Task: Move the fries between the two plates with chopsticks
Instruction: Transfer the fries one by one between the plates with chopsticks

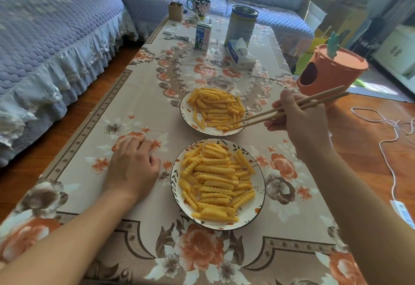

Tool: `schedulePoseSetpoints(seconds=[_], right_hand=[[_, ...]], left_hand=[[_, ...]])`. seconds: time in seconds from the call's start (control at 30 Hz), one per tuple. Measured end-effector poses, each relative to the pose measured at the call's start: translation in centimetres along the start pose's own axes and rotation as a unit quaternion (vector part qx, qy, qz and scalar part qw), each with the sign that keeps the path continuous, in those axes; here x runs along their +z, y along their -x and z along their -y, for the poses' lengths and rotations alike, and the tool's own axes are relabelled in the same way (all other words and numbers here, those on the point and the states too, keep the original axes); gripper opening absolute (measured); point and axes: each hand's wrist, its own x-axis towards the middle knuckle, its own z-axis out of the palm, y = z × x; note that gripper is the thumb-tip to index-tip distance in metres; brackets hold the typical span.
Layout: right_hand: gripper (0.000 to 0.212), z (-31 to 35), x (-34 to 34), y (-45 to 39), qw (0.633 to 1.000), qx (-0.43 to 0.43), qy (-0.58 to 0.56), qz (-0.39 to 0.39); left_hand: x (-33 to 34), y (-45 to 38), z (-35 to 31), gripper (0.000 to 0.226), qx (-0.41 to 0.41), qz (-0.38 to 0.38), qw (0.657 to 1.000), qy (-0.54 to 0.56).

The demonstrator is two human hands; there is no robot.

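Two white patterned plates stand on the flowered tablecloth, both heaped with crinkle-cut yellow fries. The far plate (186,113) holds one pile of fries (215,108); the near plate (258,206) holds another pile of fries (215,181). My right hand (298,120) grips a pair of wooden chopsticks (289,109), whose tips reach into the fries at the far plate's right front edge. Whether the tips pinch a fry I cannot tell. My left hand (132,167) rests on the cloth left of the near plate, fingers loosely curled, holding nothing.
Further back on the table stand a milk carton (203,37), a tall tin (241,26), a tissue pack (240,56), a flowered mug (198,7) and a small box (175,10). An orange bin (330,71) sits right of the table. A sofa lies left; white cables cross the floor at right.
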Motion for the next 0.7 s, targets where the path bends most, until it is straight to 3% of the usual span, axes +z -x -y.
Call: schedulePoseSetpoints(seconds=[0.37, 0.7], right_hand=[[0.028, -3.6, 3.6, -1.7, 0.996, -0.022, 0.073, 0.035], [0.035, 0.7, 0.6, 3.1, 0.998, 0.018, -0.038, 0.045]], left_hand=[[0.0, -0.2, 0.1, 0.050, -0.002, -0.007, 1.000, 0.002], [-0.2, 0.0, -0.1, 0.054, -0.005, 0.000, 1.000, 0.006]])
